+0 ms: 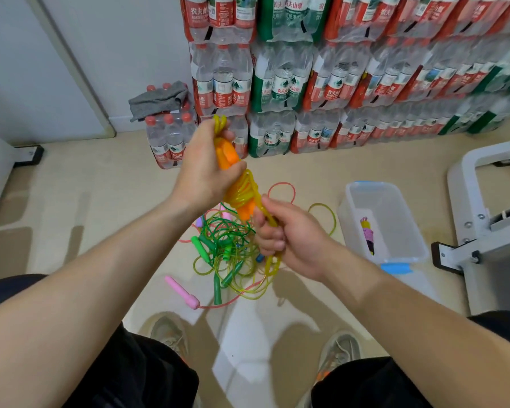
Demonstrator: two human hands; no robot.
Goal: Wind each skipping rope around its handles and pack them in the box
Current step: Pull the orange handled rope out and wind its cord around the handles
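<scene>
Right grip (292, 234) clutches yellow rope (246, 187); left grip (202, 172) clutches orange handles (226, 157) above.

Black fabric legwear (136, 375) covers both thighs, at seven and five o'clock. Between the thighs, near six o'clock, sit a left grey-beige mesh lace-up trainer (171, 334) and a matching right trainer (340, 348), each with orange trim. Both forearms are bare.

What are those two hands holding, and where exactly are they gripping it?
The left hand grips a pair of orange handles around their middle; the right hand holds their yellow cord just below the wound coils.
</scene>
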